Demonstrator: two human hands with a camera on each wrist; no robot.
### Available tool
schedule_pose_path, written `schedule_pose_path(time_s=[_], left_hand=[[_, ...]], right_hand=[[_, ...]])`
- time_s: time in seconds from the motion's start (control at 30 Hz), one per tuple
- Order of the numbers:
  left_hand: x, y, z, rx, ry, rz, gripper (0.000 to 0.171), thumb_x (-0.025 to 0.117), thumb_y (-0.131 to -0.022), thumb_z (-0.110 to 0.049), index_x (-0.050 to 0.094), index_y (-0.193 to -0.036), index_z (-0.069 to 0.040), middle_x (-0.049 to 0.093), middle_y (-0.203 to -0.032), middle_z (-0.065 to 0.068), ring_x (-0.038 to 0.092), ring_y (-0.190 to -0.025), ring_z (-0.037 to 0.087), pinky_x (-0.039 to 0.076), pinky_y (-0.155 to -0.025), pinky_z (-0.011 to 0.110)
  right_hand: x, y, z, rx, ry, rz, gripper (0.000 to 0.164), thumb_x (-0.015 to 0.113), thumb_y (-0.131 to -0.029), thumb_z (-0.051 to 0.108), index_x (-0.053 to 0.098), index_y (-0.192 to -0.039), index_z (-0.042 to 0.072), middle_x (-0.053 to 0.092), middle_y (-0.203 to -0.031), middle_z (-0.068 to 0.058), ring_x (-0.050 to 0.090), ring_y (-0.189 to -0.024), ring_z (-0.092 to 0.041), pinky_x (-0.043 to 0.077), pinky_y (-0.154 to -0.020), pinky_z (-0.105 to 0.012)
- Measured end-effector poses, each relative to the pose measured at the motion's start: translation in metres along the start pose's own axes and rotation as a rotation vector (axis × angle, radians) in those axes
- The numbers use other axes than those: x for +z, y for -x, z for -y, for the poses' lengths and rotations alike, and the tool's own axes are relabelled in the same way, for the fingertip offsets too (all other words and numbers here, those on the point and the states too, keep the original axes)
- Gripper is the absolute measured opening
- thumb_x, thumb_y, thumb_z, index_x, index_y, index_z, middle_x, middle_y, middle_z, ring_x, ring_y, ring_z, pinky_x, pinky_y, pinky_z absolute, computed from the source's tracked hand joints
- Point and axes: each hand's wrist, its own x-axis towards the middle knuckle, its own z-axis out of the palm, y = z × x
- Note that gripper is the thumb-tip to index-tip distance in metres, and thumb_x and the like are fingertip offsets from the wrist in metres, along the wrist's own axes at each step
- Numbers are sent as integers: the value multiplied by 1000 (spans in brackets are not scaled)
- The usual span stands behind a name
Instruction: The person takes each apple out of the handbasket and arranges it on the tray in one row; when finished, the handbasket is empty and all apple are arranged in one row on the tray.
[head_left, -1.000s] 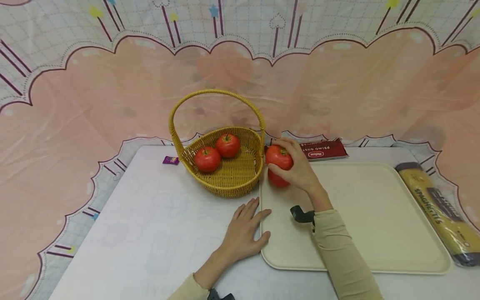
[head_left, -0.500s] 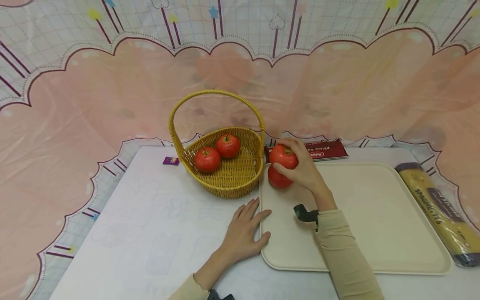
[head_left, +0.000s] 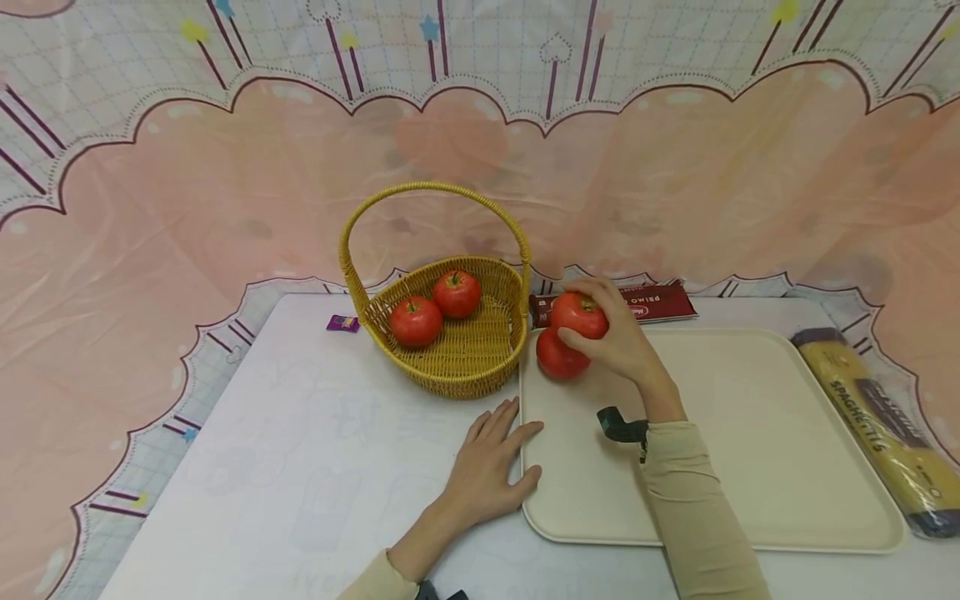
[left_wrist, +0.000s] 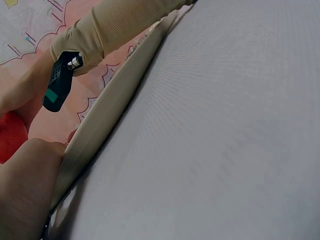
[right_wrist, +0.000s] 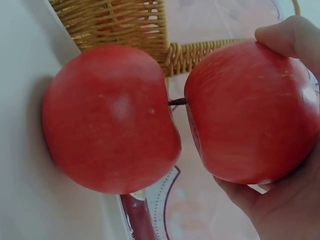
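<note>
Four glossy red, round apples show; one, the held apple [head_left: 576, 316], is in the right hand [head_left: 617, 333], whose grip is curled round it, thumb on one side and fingers on the other; it sits directly above the lower apple [head_left: 557, 357], which rests in the far left corner of a cream, rectangular tray with rounded corners [head_left: 750, 450]; in the right wrist view the lower apple's dark stem [right_wrist: 178, 102] reaches the held one's base.

The left hand [head_left: 486, 468] is flat, palm down on the white tabletop [head_left: 300, 475], fingers spread and holding nothing, with thumb and forefinger over the tray's left rim.

Just beside that rim stands a golden-yellow woven basket with a tall arched handle [head_left: 468, 354]; the other two apples, the front basket apple [head_left: 415, 322] and the rear basket apple [head_left: 457, 293], lie side by side in its left half.

Behind the tray lies a flat, dark red packet with white lettering [head_left: 667, 302], partly hidden by the right hand and held apple; a long yellow spaghetti bag with dark ends [head_left: 873, 425] lies slantwise along the tray's right side; a small purple packet [head_left: 342, 323] lies left of the basket.
</note>
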Motion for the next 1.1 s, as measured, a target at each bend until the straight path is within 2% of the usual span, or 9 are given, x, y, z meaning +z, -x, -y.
schedule_pose_path(time_s=[0.13,0.33,0.63,0.9,1.1], left_hand=[[0,0,0,1,3,-2,51,57,-84,-41,53,-131,-24,39,-149,12,32,-141,26,26,-114,49],[0,0,0,3,-1,-1,51,57,-84,-42,53,-132,-24,38,-150,12,31,-142,26,26,-114,49],[3,1,2,1,2,3,51,56,-84,-42,52,-132,-26,37,-151,11,31,-142,25,25,-114,48],[4,1,2,18,-25,-10,51,57,-84,-42,51,-132,-26,38,-150,12,32,-141,27,27,-112,49],[4,1,2,13,-15,-9,51,57,-84,-41,52,-132,-25,38,-150,12,32,-141,26,27,-113,49]], right_hand=[[-4,3,4,-3,2,4,55,73,-78,10,53,-129,11,44,-136,-11,46,-122,-32,43,-98,-57],[-8,4,-1,54,9,24,56,73,-80,14,51,-131,15,40,-139,-9,45,-122,-33,44,-97,-58],[-14,7,-5,91,11,51,56,71,-81,15,49,-132,13,40,-138,-10,45,-122,-34,44,-97,-58],[-14,3,-44,81,9,39,59,74,-79,21,49,-133,25,40,-140,-2,45,-122,-30,45,-96,-56],[-17,3,-48,78,17,43,59,74,-79,28,48,-132,33,41,-138,3,46,-121,-27,46,-95,-56]])
